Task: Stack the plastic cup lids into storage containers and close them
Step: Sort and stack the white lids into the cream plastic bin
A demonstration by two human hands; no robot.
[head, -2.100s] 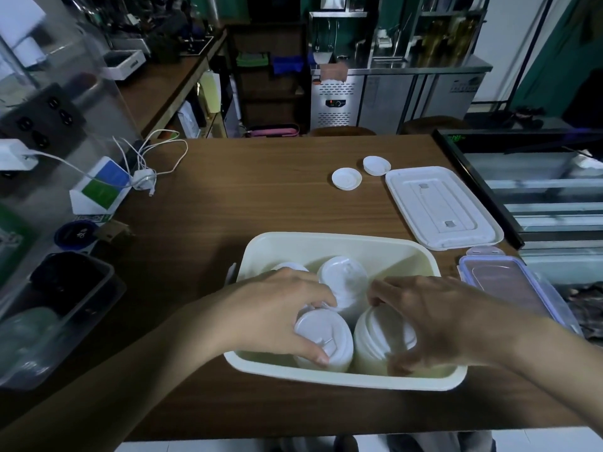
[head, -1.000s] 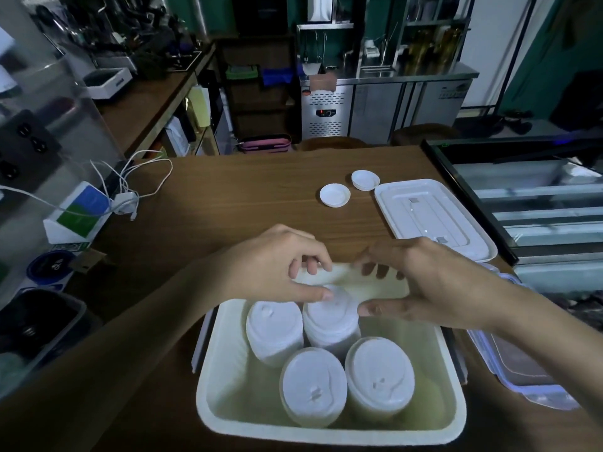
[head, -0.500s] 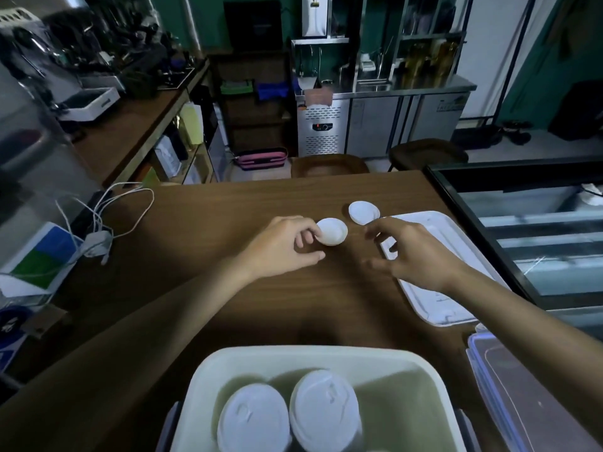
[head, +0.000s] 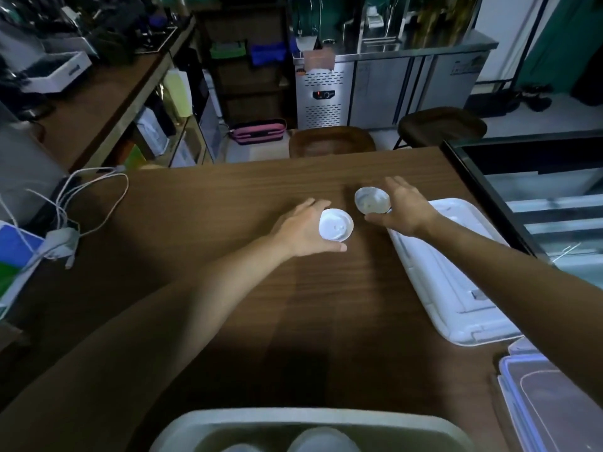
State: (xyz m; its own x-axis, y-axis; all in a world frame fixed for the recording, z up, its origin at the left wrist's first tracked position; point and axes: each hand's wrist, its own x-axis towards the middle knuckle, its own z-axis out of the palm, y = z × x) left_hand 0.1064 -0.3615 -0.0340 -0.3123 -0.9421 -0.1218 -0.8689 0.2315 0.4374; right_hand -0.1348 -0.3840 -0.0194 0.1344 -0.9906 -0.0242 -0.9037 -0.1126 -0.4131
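Now, with your left hand gripping one round white plastic lid and your right hand gripping the other lid over the brown wooden counter, carry both gently to the pale plastic tub.

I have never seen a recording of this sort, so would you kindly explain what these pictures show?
There is no machine here: a person works with bare hands, and one wide-angle camera worn on their head looks down at them, so the arms reach in from below. The left hand has a white cup lid in its grip; the right hand holds a second cup lid, tilted. On the wooden table lie a white container lid on the right, a clear storage container nearer the person, and a cream tub at the bottom edge with lid stacks inside. White cables lie far left.
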